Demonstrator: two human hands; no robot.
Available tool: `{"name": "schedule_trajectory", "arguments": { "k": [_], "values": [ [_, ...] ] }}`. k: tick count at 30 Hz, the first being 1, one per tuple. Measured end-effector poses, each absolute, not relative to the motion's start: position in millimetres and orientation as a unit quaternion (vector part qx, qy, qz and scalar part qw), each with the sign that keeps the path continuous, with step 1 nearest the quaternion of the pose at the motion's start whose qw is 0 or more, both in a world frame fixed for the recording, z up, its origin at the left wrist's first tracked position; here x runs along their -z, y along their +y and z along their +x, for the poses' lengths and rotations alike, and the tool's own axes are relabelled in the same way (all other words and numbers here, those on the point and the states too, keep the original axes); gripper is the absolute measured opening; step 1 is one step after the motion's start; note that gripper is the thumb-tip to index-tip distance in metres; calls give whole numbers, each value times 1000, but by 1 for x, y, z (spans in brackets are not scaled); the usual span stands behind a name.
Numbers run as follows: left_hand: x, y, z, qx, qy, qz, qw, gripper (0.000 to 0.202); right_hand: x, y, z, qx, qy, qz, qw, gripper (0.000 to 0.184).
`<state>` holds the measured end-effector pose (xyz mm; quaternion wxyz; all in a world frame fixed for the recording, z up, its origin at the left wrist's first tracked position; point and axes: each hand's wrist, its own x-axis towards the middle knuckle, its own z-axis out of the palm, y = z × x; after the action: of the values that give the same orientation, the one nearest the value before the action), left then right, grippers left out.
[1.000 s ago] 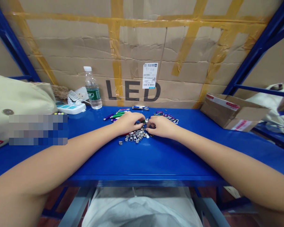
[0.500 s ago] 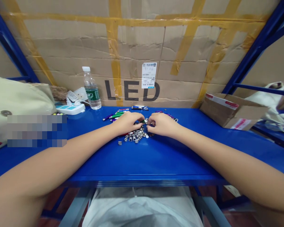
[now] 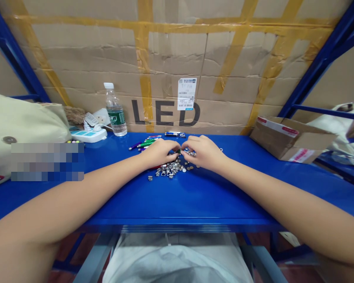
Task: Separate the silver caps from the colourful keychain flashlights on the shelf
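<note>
My left hand [image 3: 161, 152] is closed in a pinch, with a small dark green piece [image 3: 179, 151] showing at its fingertips; the rest of that piece is hidden. Fingers curled, my right hand [image 3: 207, 152] meets it from the other side, and what its fingertips hold is too small to make out. Below and between the hands lies a heap of small silver metal parts [image 3: 171, 169], with a few flat round discs [image 3: 190, 168] to its right. Beyond my left hand, slim coloured tubes [image 3: 147, 144] lie in a pile. Something red shows beneath that hand.
More slim tubes [image 3: 175, 134] lie at the back of the blue table [image 3: 177, 200]. A water bottle [image 3: 116, 112] and a white power strip [image 3: 90, 135] stand at back left, beside a cream bag [image 3: 32, 122]. On the right sits an open cardboard box [image 3: 277, 135]. Large cardboard [image 3: 171, 59] backs the table.
My right hand has shifted slightly and its fingers have opened out from a tighter curl, uncovering silver parts and discs near it. My left hand has stayed in almost the same place.
</note>
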<state>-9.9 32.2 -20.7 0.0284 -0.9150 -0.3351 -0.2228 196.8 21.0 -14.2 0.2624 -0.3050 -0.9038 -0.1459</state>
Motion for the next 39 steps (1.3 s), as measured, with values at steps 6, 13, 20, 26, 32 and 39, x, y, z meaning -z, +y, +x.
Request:
{"name": "schedule_trajectory", "arguments": {
  "k": [6, 13, 20, 26, 32, 39],
  "values": [
    [20, 32, -10, 216, -340, -915, 31, 17, 13, 22, 199, 154, -905, -300, 259, 18],
    [21, 32, -10, 218, -347, -912, 27, 16, 8, 22, 201, 118, -902, -316, 270, 19],
    [19, 30, -9, 205, -355, -911, 38, 19, 9, 34, 211, 62, -903, -340, 257, 14],
    [19, 29, -9, 208, -353, -911, 35, 21, 19, 43, 211, 88, -908, -365, 186, 16],
    [19, 30, -9, 205, -350, -913, 35, 19, 28, 50, 210, 91, -901, -391, 164, 15],
    [19, 29, -8, 206, -350, -913, 32, 19, 23, 46, 207, 70, -895, -378, 225, 15]
  ]
}}
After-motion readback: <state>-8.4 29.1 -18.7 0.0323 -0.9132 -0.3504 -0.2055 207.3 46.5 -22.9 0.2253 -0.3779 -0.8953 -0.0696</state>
